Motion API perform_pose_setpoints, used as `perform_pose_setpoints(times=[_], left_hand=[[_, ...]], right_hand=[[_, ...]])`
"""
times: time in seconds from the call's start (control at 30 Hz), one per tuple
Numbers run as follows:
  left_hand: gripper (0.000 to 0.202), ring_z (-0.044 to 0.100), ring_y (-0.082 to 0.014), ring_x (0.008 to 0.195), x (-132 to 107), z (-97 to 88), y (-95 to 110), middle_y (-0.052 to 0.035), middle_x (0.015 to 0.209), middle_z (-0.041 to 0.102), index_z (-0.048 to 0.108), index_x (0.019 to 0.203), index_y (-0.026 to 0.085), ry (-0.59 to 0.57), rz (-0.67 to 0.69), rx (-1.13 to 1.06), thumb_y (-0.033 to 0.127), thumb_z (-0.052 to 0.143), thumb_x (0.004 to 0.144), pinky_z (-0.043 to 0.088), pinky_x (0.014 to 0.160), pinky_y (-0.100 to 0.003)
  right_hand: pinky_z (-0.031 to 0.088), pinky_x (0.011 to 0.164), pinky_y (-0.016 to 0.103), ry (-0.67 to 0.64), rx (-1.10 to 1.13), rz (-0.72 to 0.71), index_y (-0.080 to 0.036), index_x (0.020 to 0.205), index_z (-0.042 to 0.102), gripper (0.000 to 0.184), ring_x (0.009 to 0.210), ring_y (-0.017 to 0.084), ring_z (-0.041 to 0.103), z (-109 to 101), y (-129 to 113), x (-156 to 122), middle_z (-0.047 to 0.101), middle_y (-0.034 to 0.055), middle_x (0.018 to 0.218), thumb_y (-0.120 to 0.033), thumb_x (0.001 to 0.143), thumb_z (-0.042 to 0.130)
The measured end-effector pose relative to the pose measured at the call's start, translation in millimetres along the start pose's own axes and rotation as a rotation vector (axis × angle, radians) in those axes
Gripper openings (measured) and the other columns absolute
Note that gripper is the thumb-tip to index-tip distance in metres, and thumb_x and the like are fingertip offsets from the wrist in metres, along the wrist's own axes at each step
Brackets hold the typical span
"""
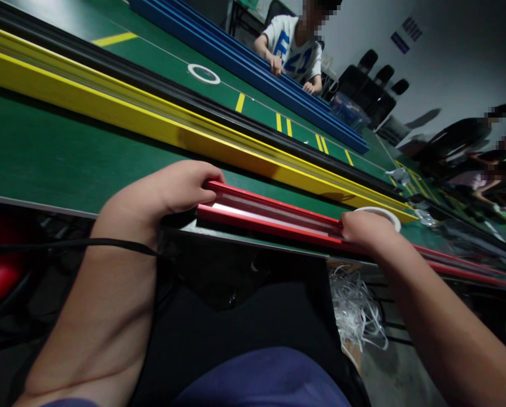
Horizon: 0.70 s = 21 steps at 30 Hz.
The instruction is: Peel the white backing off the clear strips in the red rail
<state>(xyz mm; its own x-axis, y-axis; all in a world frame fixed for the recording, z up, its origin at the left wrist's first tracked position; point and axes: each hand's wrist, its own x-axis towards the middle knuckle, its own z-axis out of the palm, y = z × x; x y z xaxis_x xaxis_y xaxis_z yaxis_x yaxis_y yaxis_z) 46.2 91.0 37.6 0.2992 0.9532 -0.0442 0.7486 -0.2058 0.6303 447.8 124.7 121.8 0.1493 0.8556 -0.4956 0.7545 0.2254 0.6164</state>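
Observation:
A long red channel strip lies along the near edge of the green table. My left hand is closed around its near end. Further along the same strip, my right hand is closed with its fingers pressed on the top. A white tape roll sits just behind my right hand; whether the hand touches it I cannot tell.
A long yellow strip, a black strip and blue strips run across the table beyond. Another white tape ring lies mid-table. A person in a white shirt works at the far side. Shredded white scraps hang below the edge.

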Motion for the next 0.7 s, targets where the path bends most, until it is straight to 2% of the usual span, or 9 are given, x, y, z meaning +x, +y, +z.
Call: perform_pose_setpoints(times=[0.4, 0.7], left_hand=[[0.04, 0.066, -0.0206, 0.081, 1.6, 0.6, -1.8, -0.0034, 0.096, 0.077, 0.076, 0.106, 0.021, -0.001, 0.002, 0.024, 0.035, 0.058, 0.073, 0.044, 0.069, -0.027], [0.042, 0.066, -0.0205, 0.08, 1.5, 0.5, -1.7, -0.0033, 0.095, 0.076, 0.077, 0.108, 0.022, 0.001, -0.002, 0.039, 0.037, 0.057, 0.074, 0.045, 0.07, -0.027]], right_hand=[[0.057, 0.077, 0.045, 0.041, -0.06, 0.007, -0.007, 0.111, 0.08, 0.042, 0.098, 0.04, 0.073, -7.2, -12.6, -7.4, 0.073, 0.0284, 0.107, -0.02, 0.091, 0.046], [0.055, 0.077, 0.044, 0.032, -0.135, -0.076, -0.008, 0.102, 0.081, 0.039, 0.093, 0.038, 0.073, -10.1, -8.6, -3.9, 0.074, 0.0271, 0.102, -0.025, 0.09, 0.048]])
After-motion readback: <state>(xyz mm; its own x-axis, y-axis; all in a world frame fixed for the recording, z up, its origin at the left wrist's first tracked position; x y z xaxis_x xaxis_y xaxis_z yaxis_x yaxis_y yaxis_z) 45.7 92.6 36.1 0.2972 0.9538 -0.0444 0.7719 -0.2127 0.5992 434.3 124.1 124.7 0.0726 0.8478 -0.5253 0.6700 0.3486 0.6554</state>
